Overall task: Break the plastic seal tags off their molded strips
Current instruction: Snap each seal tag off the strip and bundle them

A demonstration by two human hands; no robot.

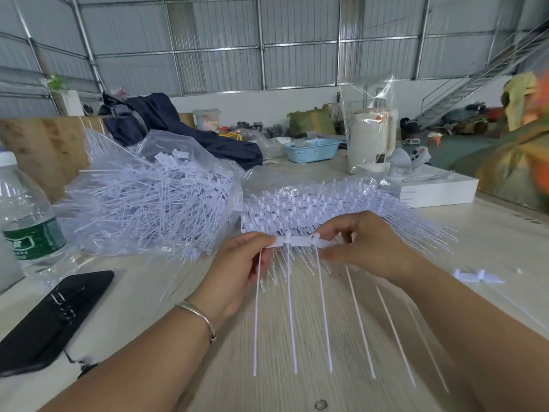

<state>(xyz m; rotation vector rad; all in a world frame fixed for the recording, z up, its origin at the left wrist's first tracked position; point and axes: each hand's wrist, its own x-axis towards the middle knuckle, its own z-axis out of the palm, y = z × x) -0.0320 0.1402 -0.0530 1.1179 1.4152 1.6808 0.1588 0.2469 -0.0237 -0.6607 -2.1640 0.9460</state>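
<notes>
Warehouse wkshop: corrugated metal walls (222, 40)

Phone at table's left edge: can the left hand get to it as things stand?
Probably yes, once freed. The phone lies flat with bare table between it and the left hand, but that hand is pinching the tag strip with the right hand.

You hold a white strip (297, 241) of tags flat between your hands, pinched at both ends. Its long thin tails hang down toward you. Just behind your grip lies a stack of strips (312, 203). Left of your grip sits a big heap of loose tags (154, 197).
</notes>
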